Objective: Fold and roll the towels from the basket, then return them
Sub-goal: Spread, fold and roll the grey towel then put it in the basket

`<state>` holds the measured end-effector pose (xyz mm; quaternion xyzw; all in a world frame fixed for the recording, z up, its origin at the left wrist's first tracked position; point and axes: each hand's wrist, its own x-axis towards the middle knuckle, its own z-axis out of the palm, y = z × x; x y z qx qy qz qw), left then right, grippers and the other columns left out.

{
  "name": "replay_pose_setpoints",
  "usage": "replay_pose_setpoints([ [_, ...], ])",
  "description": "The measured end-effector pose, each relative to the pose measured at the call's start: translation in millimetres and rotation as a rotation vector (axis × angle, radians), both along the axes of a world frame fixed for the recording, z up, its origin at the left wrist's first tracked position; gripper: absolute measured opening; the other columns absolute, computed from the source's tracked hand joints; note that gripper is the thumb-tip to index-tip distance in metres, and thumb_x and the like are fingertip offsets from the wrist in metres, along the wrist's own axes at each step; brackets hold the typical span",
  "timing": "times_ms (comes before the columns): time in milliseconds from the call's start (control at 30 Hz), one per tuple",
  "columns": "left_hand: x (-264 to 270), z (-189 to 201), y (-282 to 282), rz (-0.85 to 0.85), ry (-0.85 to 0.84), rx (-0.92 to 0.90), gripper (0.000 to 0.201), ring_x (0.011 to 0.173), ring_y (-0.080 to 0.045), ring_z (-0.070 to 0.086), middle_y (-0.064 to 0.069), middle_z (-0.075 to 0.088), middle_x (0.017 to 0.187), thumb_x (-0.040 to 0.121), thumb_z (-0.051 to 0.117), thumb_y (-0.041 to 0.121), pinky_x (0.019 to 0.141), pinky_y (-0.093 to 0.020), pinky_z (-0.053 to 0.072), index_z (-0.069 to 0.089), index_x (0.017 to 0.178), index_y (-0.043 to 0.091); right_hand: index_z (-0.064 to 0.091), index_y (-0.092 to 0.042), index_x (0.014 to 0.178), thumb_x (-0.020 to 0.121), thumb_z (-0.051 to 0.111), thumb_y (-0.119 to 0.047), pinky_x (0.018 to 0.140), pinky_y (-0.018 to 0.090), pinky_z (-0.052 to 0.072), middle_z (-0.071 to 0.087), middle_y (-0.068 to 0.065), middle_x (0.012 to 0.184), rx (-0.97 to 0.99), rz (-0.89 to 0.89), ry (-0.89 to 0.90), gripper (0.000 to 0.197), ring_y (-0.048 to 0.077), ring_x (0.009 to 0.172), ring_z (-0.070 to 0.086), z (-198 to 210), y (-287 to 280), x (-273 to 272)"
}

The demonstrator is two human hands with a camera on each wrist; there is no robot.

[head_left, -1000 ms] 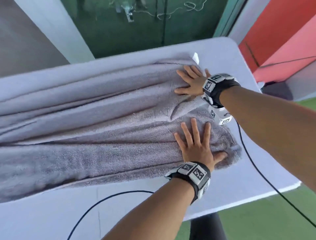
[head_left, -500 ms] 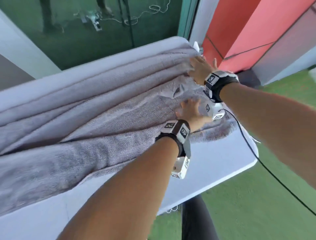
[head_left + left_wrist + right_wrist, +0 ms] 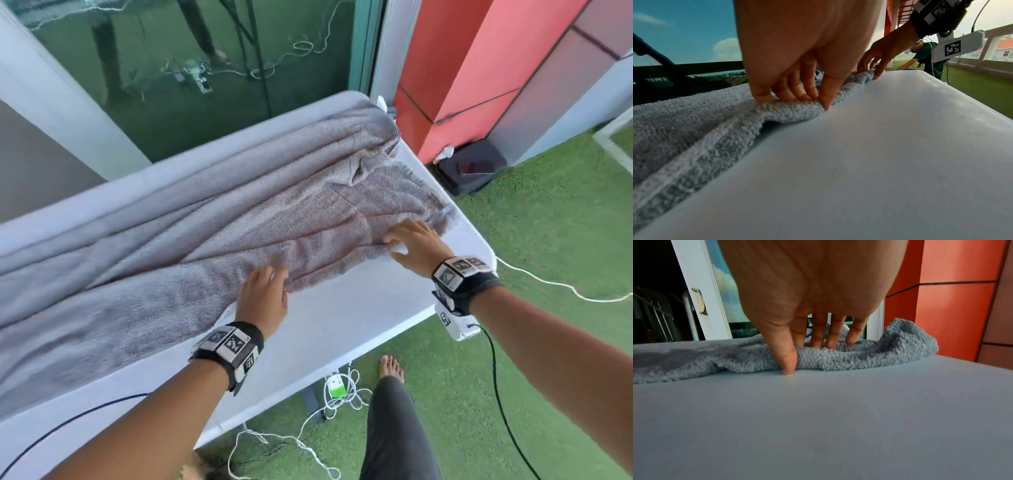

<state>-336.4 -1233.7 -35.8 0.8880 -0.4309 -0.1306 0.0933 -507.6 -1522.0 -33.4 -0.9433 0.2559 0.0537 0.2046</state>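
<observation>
A long grey towel (image 3: 239, 212) lies lengthwise in loose folds on the white table (image 3: 335, 308). My left hand (image 3: 274, 277) pinches its near edge about midway along, fingers on top and thumb at the hem, as the left wrist view shows (image 3: 807, 100). My right hand (image 3: 394, 245) pinches the same near edge close to the towel's right end. In the right wrist view my right hand (image 3: 807, 353) has its thumb against the front of the towel (image 3: 859, 360) and its fingers on top. No basket is in view.
The table's right end lies just past my right hand. On the grass below are a green-and-white power strip (image 3: 337, 387), tangled cables and my bare foot (image 3: 390, 368). A black box (image 3: 472, 168) sits by the red wall. A glass door stands behind the table.
Both hands lay flat on the towel's right end before. They have since drawn back to the towel's near edge and now pinch it. The head view has swung right.
</observation>
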Motion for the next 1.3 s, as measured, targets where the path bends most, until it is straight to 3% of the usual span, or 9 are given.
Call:
replay_pose_setpoints([
  [267, -18, 16, -13, -0.008, 0.191, -0.150, 0.013, 0.080, -0.025, 0.060, -0.003, 0.066, 0.082, 0.086, 0.059, 0.006, 0.072, -0.037, 0.049, 0.068, 0.081, 0.014, 0.061, -0.022, 0.113, 0.082, 0.059, -0.012, 0.094, 0.037, 0.041, 0.068, 0.005, 0.112, -0.117, 0.007, 0.194, 0.032, 0.028, 0.105, 0.060, 25, -18, -4],
  [367, -42, 18, -12, -0.106, 0.145, -0.051, 0.006, 0.090, -0.024, 0.053, -0.005, 0.058, 0.094, 0.087, 0.061, 0.015, 0.080, -0.037, 0.046, 0.061, 0.090, 0.011, 0.061, -0.018, 0.116, 0.084, 0.057, -0.006, 0.086, 0.035, 0.049, 0.065, 0.008, 0.118, -0.037, -0.041, 0.219, 0.035, 0.027, 0.103, 0.062, 31, -18, -37],
  [500, -48, 11, -4, -0.048, 0.026, 0.000, 0.037, 0.102, -0.027, 0.050, -0.006, 0.054, 0.109, 0.079, 0.066, 0.011, 0.086, -0.042, 0.045, 0.056, 0.115, 0.016, 0.064, -0.013, 0.107, 0.086, 0.054, -0.001, 0.087, 0.035, 0.050, 0.062, 0.006, 0.123, 0.000, -0.076, 0.148, 0.026, 0.025, 0.103, 0.062, 30, -8, -64],
  [600, -41, 9, -1, -0.037, -0.044, -0.022, 0.028, 0.093, -0.029, 0.057, -0.003, 0.063, 0.097, 0.075, 0.067, 0.003, 0.078, -0.043, 0.046, 0.065, 0.099, 0.018, 0.067, -0.009, 0.104, 0.087, 0.055, 0.000, 0.088, 0.035, 0.051, 0.062, 0.007, 0.122, -0.018, -0.115, 0.074, 0.022, 0.026, 0.101, 0.063, 32, -1, -74],
  [767, -49, 23, 5, -0.112, 0.081, -0.113, 0.017, 0.069, -0.030, 0.063, -0.007, 0.067, 0.080, 0.082, 0.062, -0.003, 0.060, -0.038, 0.054, 0.070, 0.091, 0.009, 0.070, 0.002, 0.095, 0.085, 0.055, 0.011, 0.089, 0.035, 0.052, 0.064, 0.016, 0.109, -0.042, -0.156, -0.071, 0.021, 0.032, 0.097, 0.064, 38, 3, -92],
  [967, -105, 48, 16, -0.236, 0.231, -0.200, 0.019, 0.079, -0.016, 0.061, -0.002, 0.068, 0.091, 0.089, 0.060, 0.002, 0.070, -0.030, 0.054, 0.069, 0.105, 0.007, 0.070, -0.002, 0.088, 0.088, 0.056, 0.004, 0.091, 0.036, 0.047, 0.061, 0.010, 0.110, -0.098, -0.341, -0.101, 0.015, 0.020, 0.098, 0.051, 42, 20, -138],
  [1100, -133, 42, 18, -0.281, 0.341, -0.159, 0.018, 0.077, -0.016, 0.062, -0.003, 0.068, 0.090, 0.092, 0.057, 0.004, 0.069, -0.033, 0.056, 0.069, 0.105, 0.008, 0.070, -0.009, 0.084, 0.086, 0.053, 0.000, 0.089, 0.051, 0.049, 0.063, 0.011, 0.116, -0.115, -0.533, -0.005, 0.019, 0.033, 0.098, 0.058, 25, 38, -169],
  [1233, -146, 42, 37, -0.315, 0.495, -0.085, 0.032, 0.080, -0.010, 0.064, -0.003, 0.068, 0.113, 0.097, 0.053, 0.016, 0.068, 0.002, 0.041, 0.057, 0.128, 0.011, 0.065, -0.014, 0.115, 0.083, 0.054, 0.004, 0.098, 0.045, 0.046, 0.057, 0.009, 0.126, 0.021, -0.624, 0.063, 0.038, 0.027, 0.110, 0.056, 14, 91, -164],
  [1300, -140, 42, 66, -0.235, 0.505, -0.092, 0.034, 0.088, -0.008, 0.063, 0.003, 0.063, 0.122, 0.096, 0.054, 0.016, 0.071, 0.003, 0.039, 0.056, 0.130, 0.015, 0.061, -0.013, 0.121, 0.086, 0.056, -0.001, 0.095, 0.035, 0.046, 0.057, 0.007, 0.123, 0.091, -0.535, 0.014, 0.037, 0.021, 0.109, 0.054, 11, 136, -145],
])
